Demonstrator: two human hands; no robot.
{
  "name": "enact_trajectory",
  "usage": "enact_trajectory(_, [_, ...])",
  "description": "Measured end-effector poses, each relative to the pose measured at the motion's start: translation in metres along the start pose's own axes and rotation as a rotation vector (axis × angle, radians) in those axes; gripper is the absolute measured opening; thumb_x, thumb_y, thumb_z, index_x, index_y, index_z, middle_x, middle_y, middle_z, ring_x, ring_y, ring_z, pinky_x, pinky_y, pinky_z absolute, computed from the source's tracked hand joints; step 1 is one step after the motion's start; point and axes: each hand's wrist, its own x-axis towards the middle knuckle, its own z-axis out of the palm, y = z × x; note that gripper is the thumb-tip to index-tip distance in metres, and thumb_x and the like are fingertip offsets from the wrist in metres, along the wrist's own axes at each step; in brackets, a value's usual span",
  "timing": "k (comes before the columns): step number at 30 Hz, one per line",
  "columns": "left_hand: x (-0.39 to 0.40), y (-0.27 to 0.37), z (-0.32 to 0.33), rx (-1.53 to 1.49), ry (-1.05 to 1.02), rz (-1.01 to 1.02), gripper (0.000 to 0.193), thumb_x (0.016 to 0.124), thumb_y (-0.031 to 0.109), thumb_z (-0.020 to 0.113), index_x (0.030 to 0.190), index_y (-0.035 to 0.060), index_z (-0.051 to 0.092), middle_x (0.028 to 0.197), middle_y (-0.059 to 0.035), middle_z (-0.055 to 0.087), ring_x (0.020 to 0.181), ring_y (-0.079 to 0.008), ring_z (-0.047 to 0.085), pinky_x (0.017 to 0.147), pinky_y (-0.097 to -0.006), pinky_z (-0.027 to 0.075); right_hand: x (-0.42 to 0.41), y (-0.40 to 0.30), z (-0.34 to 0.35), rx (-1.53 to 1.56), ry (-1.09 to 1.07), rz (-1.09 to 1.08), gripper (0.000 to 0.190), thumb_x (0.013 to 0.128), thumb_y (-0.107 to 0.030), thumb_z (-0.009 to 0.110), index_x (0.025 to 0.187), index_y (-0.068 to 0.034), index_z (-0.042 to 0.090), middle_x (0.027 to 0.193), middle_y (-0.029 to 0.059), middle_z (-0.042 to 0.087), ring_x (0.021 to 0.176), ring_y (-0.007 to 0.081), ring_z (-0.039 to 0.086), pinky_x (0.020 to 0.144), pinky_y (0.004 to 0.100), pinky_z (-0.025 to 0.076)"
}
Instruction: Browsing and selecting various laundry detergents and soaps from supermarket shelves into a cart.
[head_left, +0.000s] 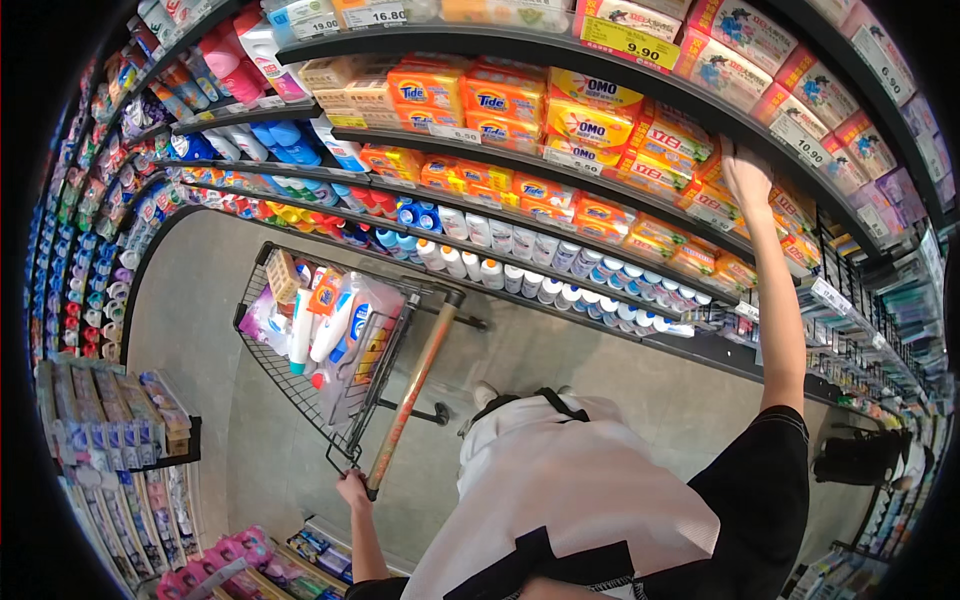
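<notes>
My right hand (746, 176) reaches onto a shelf at the upper right, over orange and yellow packs of laundry soap (664, 154); its fingertips go in under the shelf above, and whether they grip a pack is hidden. At the lower left, my left hand (354, 486) is closed at the near end of the shopping cart's handle (412, 401). The wire shopping cart (300, 375) holds an orange Tide soap pack (325, 291), a beige block pack (283, 276), white bottles (331, 330) and plastic bags. Tide packs (502, 97) and OMO packs (589, 124) stand left of my right hand.
Bottles (491, 271) line the lower shelves. Shelf edges (525, 161) with price tags curve across the aisle's far side. A display rack (124, 420) stands at the left, pink packages (225, 562) at the bottom left. Another person (911, 461) with a black item is at the far right.
</notes>
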Motion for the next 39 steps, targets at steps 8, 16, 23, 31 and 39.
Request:
enact_trajectory(8, [0.000,-0.001,0.002,0.033,-0.012,-0.001,0.005,0.066,0.000,0.045,0.062,0.0024,0.043,0.052,-0.0042,0.045,0.042,-0.0121,0.043,0.039,-0.0238,0.035,0.001,-0.003,0.003,-0.105,-0.049,0.121,0.040,0.078,-0.039,0.037,0.087,-0.004,0.056,0.084,0.0202,0.055,0.075,0.0363,0.052,0.069,0.0425,0.041])
enact_trajectory(16, [-0.010,0.004,0.002,-0.006,0.015,-0.005,0.006,0.067,0.001,0.046,0.061,0.0019,0.044,0.052,-0.0039,0.045,0.041,-0.0114,0.042,0.039,-0.0231,0.035,-0.067,-0.083,-0.038,0.440,0.372,-0.201,0.016,0.067,-0.001,0.052,0.084,-0.002,0.052,0.083,0.0130,0.053,0.083,0.0286,0.049,0.075,0.0362,0.037])
enact_trajectory(23, [-0.007,0.001,0.004,0.017,0.032,-0.003,0.008,0.071,0.000,0.042,0.064,0.0011,0.045,0.052,-0.0042,0.045,0.039,-0.0117,0.044,0.035,-0.0233,0.036,-0.202,-0.202,-0.018,1.012,-0.683,0.181,0.018,0.068,-0.007,0.055,0.085,-0.003,0.053,0.084,0.0135,0.056,0.083,0.0269,0.053,0.073,0.0331,0.041])
enact_trajectory(31, [-0.015,0.005,0.009,-0.124,-0.021,-0.091,0.006,0.070,-0.005,0.043,0.068,0.0003,0.042,0.056,-0.0048,0.044,0.040,-0.0128,0.043,0.036,-0.0246,0.038,-0.220,-0.300,0.026,1.003,-0.880,-0.077,0.036,0.070,-0.023,0.057,0.097,0.000,0.050,0.097,0.0175,0.052,0.086,0.0311,0.051,0.074,0.0358,0.041])
enact_trajectory(39, [-0.022,0.010,0.012,-0.161,0.007,-0.147,0.003,0.069,-0.002,0.046,0.072,0.0002,0.046,0.056,-0.0046,0.047,0.043,-0.0142,0.050,0.038,-0.0239,0.038,-0.222,-0.330,0.055,0.933,-0.856,-0.066,0.034,0.067,-0.016,0.059,0.095,-0.002,0.046,0.089,0.0190,0.052,0.083,0.0330,0.050,0.072,0.0369,0.040])
